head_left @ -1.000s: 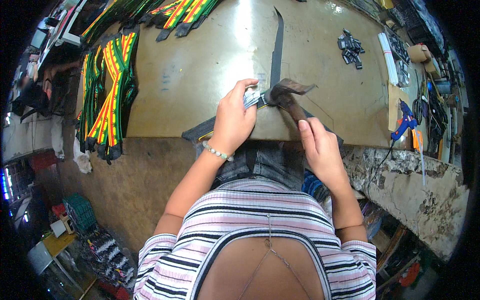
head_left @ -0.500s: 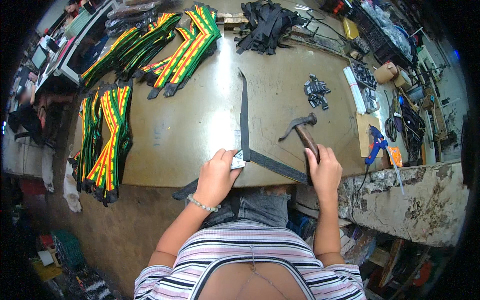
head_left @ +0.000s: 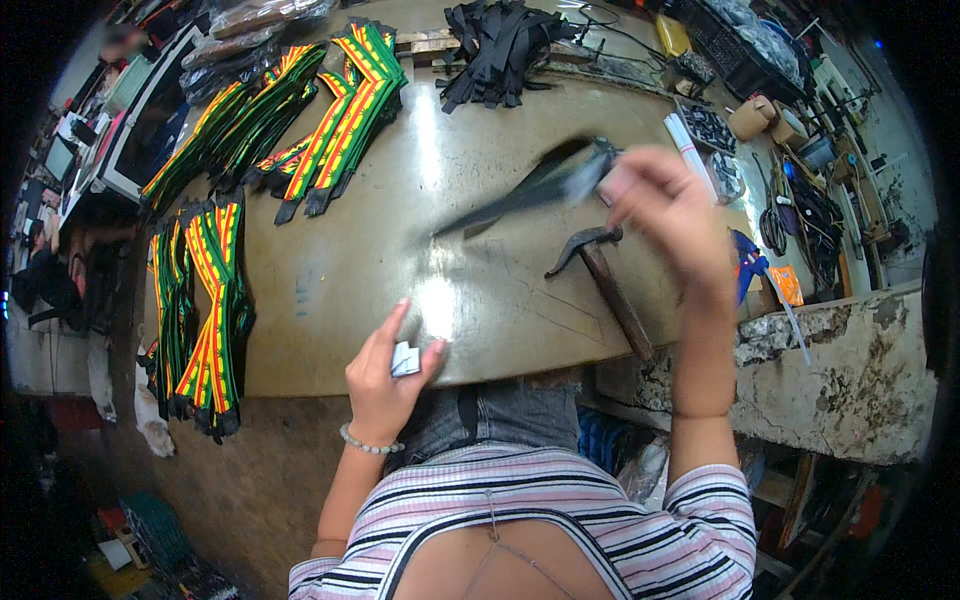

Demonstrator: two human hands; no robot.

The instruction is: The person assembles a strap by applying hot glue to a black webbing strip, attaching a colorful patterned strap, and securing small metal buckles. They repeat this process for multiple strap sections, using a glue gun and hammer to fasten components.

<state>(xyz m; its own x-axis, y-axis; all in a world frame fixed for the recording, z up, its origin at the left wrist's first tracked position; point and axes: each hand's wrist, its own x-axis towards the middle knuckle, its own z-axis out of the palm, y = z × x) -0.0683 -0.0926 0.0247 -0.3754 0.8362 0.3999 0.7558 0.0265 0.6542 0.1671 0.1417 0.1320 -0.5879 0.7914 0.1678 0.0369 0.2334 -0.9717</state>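
My right hand (head_left: 672, 215), smeared by motion, is raised over the right part of the table with its fingers closed at one end of a black strap (head_left: 520, 200). The strap is blurred too, trailing leftward above the tabletop, and a whitish smear shows beside my fingertips. Below that hand a hammer (head_left: 617, 300) with a wooden handle lies on the table, its curved dark head pointing away from me. At the near edge, my left hand (head_left: 380, 385) keeps small white folded labels (head_left: 405, 360) between thumb and fingers, index finger stretched forward.
Bundles of red, yellow and green patterned straps (head_left: 215, 300) lie at left and far left. A heap of black straps (head_left: 500, 50) is at the back. White sticks (head_left: 688, 150), parts trays (head_left: 712, 130) and a blue glue gun (head_left: 748, 262) line the right side.
My right hand has let go of the hammer and moved up with the black strap, which has left the near middle of the table. My left hand has drawn back left with the labels.
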